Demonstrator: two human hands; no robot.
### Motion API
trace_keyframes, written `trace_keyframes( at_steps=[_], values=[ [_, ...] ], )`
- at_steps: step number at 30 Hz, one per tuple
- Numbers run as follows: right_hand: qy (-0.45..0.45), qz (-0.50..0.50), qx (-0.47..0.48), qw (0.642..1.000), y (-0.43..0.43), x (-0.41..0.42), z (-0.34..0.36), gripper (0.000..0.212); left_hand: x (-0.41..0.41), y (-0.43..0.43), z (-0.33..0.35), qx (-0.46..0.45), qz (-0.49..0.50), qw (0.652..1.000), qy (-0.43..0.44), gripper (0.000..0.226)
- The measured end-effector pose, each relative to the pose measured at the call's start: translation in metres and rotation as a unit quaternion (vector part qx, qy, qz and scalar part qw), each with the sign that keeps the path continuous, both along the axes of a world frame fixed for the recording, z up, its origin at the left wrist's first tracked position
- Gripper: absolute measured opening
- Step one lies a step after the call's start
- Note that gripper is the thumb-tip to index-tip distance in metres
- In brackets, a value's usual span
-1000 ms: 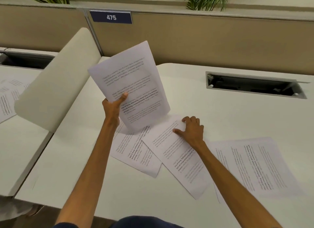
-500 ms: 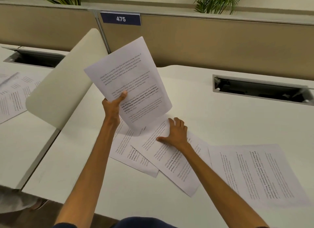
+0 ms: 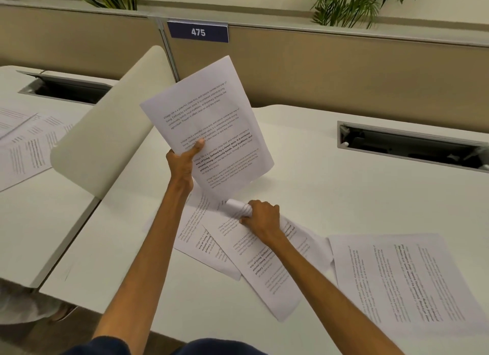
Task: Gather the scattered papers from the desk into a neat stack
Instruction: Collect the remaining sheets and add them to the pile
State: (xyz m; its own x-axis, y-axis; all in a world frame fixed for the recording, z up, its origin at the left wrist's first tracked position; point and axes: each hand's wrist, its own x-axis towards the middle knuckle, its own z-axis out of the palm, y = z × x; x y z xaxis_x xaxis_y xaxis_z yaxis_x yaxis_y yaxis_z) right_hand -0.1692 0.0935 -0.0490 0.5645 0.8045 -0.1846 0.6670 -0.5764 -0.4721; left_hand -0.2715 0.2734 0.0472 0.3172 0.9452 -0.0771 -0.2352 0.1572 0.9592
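Note:
My left hand [image 3: 182, 164] holds a printed sheet, or a thin stack, of paper [image 3: 211, 121] upright above the white desk [image 3: 330, 196], thumb on its front. Below it my right hand [image 3: 262, 217] is closed on the curled top edge of a middle sheet [image 3: 267, 270] that lies slanted on the desk. Another sheet [image 3: 203, 246] lies partly under it to the left. A further printed sheet [image 3: 397, 280] lies flat on the right.
A curved beige divider [image 3: 111, 132] separates this desk from the left desk, where more papers [image 3: 23, 145] lie. A cable slot [image 3: 412, 145] opens at the back right. Tan partition with a "475" sign [image 3: 198, 31] stands behind.
My right hand went from lying flat on the middle sheet to gripping and curling its top edge. The left hand stayed raised with its paper.

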Motion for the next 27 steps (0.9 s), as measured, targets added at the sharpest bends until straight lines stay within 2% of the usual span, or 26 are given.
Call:
trace_keyframes(
  at_steps=[3, 6, 13, 19, 27],
  values=[
    [0.032, -0.010, -0.034, 0.999, 0.000, -0.001, 0.002, 0.026, -0.002, 0.001, -0.001, 0.000, 0.003, 1.000, -0.001, 0.034],
    [0.065, -0.022, -0.079, 0.994, -0.003, 0.010, 0.011, 0.027, -0.007, 0.003, -0.003, -0.006, 0.007, 1.000, -0.008, 0.029],
    [0.136, -0.186, -0.080, 0.970, -0.034, 0.093, 0.034, 0.055, -0.013, 0.007, -0.005, -0.031, 0.015, 0.998, -0.057, 0.035],
    [0.145, -0.300, 0.003, 0.943, -0.053, 0.136, 0.046, 0.069, -0.007, 0.002, -0.013, -0.043, -0.003, 0.999, -0.031, 0.038],
    [0.127, -0.345, 0.109, 0.924, -0.055, 0.140, 0.064, 0.059, 0.003, -0.013, -0.034, -0.085, -0.075, 0.990, 0.081, 0.046]
  ],
)
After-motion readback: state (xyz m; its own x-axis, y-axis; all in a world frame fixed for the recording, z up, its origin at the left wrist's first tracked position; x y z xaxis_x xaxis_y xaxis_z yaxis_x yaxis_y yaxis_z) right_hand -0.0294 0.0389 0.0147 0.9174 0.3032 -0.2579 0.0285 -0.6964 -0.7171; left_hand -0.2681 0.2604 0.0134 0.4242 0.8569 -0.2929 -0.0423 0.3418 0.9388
